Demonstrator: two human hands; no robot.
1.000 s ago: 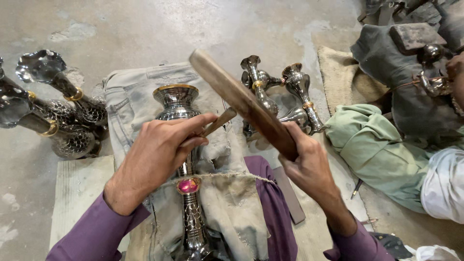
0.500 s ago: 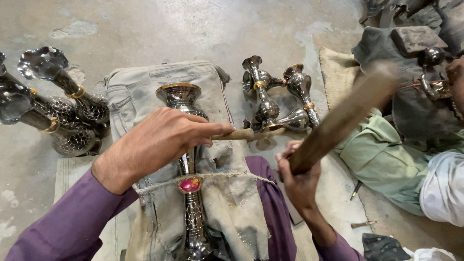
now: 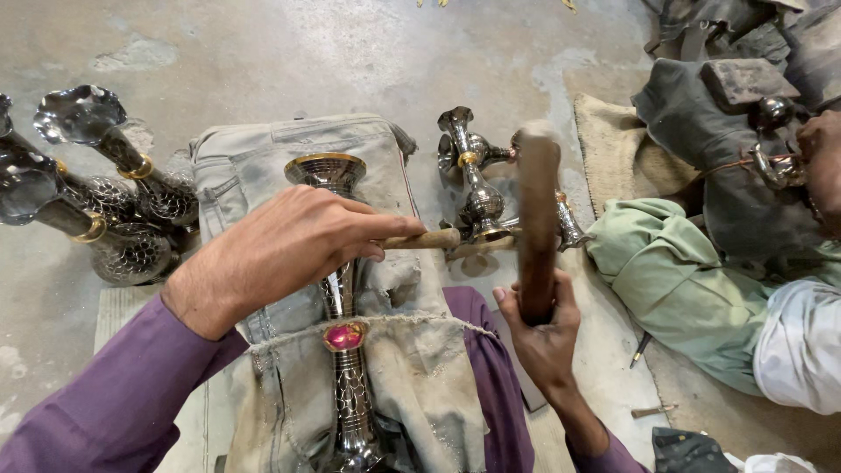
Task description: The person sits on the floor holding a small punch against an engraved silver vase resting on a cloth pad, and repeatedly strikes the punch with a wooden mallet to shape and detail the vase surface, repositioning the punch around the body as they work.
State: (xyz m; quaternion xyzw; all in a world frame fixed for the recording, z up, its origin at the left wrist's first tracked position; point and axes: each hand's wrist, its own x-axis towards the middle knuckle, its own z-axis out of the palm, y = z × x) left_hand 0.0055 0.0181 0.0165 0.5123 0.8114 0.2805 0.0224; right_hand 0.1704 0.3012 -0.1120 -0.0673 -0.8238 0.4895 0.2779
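Left hand (image 3: 289, 254) pins a punch (image 3: 420, 239) against the vase (image 3: 337, 289) at center; right hand (image 3: 543, 328) clenches a raised mallet (image 3: 536, 219), probably wooden.

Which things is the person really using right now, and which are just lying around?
In use:
- left hand holding a wooden-handled tool
- right hand gripping a wooden mallet
- tall metal vase lying on the cloth

Lying about:
- metal vases on the floor at left
- smaller vases behind the mallet
- green cloth
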